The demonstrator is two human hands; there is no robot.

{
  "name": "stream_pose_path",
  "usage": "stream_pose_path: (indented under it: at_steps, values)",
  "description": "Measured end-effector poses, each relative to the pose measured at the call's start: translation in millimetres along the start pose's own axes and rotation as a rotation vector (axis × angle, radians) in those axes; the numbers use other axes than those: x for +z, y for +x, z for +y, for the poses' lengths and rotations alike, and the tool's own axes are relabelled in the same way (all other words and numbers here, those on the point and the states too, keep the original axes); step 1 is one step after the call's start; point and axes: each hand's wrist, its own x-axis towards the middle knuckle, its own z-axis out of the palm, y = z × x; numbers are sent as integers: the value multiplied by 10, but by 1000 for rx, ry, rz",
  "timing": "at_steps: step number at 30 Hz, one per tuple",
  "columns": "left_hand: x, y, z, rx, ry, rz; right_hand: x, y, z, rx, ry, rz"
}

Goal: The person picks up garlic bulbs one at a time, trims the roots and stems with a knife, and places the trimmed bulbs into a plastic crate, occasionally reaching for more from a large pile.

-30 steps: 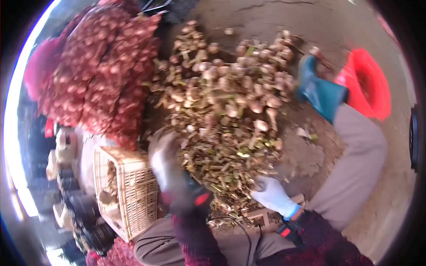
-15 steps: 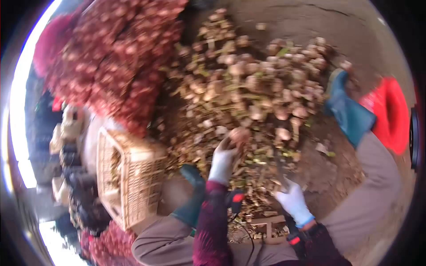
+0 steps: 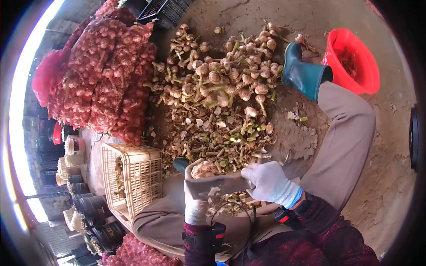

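My left hand [image 3: 194, 205], in a white glove with dirty fingers, is closed round a garlic bulb [image 3: 204, 170] low in the middle of the view. My gloved right hand [image 3: 270, 182] grips a knife whose broad grey blade [image 3: 222, 182] reaches left across the front of my left hand, just below the bulb. Blur hides whether the blade touches the bulb, and the handle is covered by my right fingers. Beyond my hands lies a heap of garlic bulbs with stalks [image 3: 222, 75], with cut stems and peelings [image 3: 213, 137] on its near side.
A cream plastic crate [image 3: 141, 177] stands at my left, below red mesh sacks of garlic [image 3: 100, 75]. Near my teal boot [image 3: 304, 73] is a red bucket [image 3: 370, 71] with scraps inside. Black buckets [image 3: 108, 235] line the lower left; a dark crate [image 3: 166, 11] is at the top.
Both hands have come closer to my body and together, the left bringing the garlic bulb back from the heap, the right raising the knife across it. The camera view has shifted.
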Motion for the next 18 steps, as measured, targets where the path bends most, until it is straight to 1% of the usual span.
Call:
stream_pose_path:
  at_steps: [2, 3, 5, 6, 8, 9, 10, 12, 13, 14, 16, 17, 18]
  values:
    - [25, 3, 29, -43, 50, 56, 49, -33, -22, -12, -4, 30]
    - [13, 10, 3, -56, 54, 49, 52, -36, -24, -1, -5, 5]
    - [-51, 50, -95, 131, 367, 83, 65, -36, -6, 26, -13, -59]
    - [-97, 82, -164, 116, 368, 74, 98, -32, 20, 43, -9, -62]
    - [-161, 146, -296, 232, 636, 170, 191, -12, 104, 67, 2, -121]
    - [-169, 137, -352, 195, 506, 167, 225, -6, 143, 74, 16, -132]
    - [-189, 149, -416, 171, 504, 164, 272, 2, 184, 93, 21, -147]
    - [-262, 179, -580, 110, 398, 264, 380, 20, 272, 116, 67, -168]
    - [-321, 205, -631, 141, 479, 235, 433, 34, 301, 143, 55, -192]
    - [-339, 190, -676, 119, 478, 237, 494, 39, 344, 157, 61, -209]
    - [-318, 172, -729, 76, 359, 263, 608, 45, 440, 174, 79, -224]
    - [-314, 234, -707, 24, 436, 306, 646, 55, 471, 179, 98, -231]
    - [-248, 188, -608, -98, 263, 268, 661, 90, 503, 192, 58, -295]
